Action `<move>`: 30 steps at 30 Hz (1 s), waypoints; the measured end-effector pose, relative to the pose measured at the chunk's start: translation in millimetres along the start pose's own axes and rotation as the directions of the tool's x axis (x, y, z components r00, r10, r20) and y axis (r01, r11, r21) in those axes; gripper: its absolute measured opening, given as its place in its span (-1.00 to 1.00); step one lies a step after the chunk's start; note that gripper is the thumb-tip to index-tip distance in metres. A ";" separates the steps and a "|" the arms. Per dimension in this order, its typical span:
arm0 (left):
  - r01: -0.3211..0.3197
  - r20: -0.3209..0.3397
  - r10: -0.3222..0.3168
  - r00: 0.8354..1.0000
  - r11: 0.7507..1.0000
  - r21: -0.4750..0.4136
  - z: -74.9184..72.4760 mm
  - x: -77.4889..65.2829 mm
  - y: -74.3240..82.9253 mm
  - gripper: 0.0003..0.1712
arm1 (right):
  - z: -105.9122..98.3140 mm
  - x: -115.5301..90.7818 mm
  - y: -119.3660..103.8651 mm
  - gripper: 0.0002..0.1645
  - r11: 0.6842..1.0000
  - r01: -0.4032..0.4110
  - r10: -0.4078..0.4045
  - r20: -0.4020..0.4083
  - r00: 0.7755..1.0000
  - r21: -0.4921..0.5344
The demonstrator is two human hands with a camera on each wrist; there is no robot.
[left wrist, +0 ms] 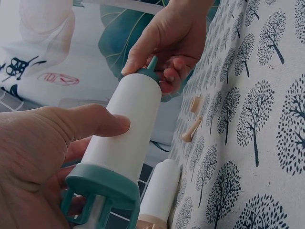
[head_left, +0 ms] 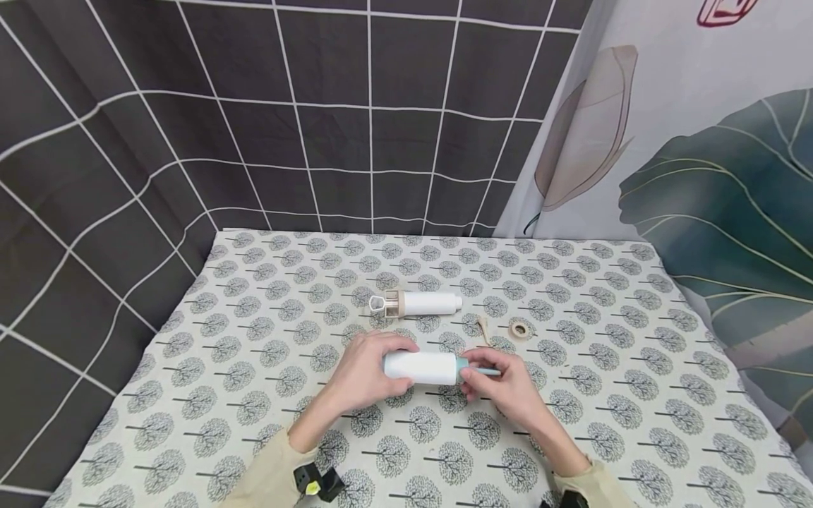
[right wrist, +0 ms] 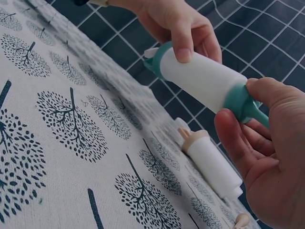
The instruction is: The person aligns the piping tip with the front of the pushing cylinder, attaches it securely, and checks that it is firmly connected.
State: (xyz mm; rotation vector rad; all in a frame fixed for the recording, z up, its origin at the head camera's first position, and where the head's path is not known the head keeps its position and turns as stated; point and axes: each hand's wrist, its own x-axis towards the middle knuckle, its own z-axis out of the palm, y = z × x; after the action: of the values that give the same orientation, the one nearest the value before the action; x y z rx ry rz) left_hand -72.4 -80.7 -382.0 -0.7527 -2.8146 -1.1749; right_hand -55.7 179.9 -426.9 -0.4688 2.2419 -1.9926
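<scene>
My left hand (head_left: 368,370) grips the white barrel of an icing syringe (head_left: 420,367) with teal ends, its thumb lying along the barrel. At the other end, the thumb and fingers of my right hand (head_left: 508,384) pinch the teal cap (right wrist: 237,101), from which a narrow teal nozzle (left wrist: 152,62) sticks out. The syringe is held sideways above the cloth. Below my left palm, in the left wrist view, a teal frame-like handle end (left wrist: 102,183) shows. Behind the hands lies a second white syringe (head_left: 429,303) with a beige handle end (head_left: 394,303) and no nozzle cap on its other end.
To the right of the second syringe are a small beige nozzle (head_left: 484,329) and a beige ring (head_left: 519,329). A tree-print cloth (head_left: 286,416) covers the table. A dark gridded curtain (head_left: 330,141) hangs behind, and a leaf-print curtain (head_left: 711,183) at the right.
</scene>
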 end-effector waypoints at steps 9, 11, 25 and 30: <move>-0.002 -0.007 0.002 1.000 1.000 -0.003 0.8 -0.4 -0.1 -0.46 | 0.8 0.4 1.8 -0.61 0.997 0.061 -0.061 -0.011 0.998 -0.054; -0.003 -0.007 0.003 1.000 1.000 0.000 1.2 0.0 -0.6 -0.46 | 0.7 0.6 2.0 -0.62 0.994 0.100 -0.101 -0.011 0.995 -0.046; 0.006 -0.015 -0.006 1.000 1.000 -0.010 0.6 0.3 -1.2 -0.47 | 0.9 -0.6 3.1 -0.45 0.981 0.193 -0.192 0.023 0.981 -0.018; 0.003 -0.017 -0.003 1.000 1.000 0.002 0.1 -0.1 -0.2 -0.47 | 0.7 -1.1 3.6 -0.50 0.981 0.186 -0.186 0.011 0.983 -0.054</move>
State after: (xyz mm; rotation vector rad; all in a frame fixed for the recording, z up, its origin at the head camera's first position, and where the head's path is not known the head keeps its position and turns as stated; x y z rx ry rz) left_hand -72.3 -80.8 -382.3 -0.7343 -2.8040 -1.1724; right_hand -55.1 179.8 -430.6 -0.7140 2.3324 -2.0137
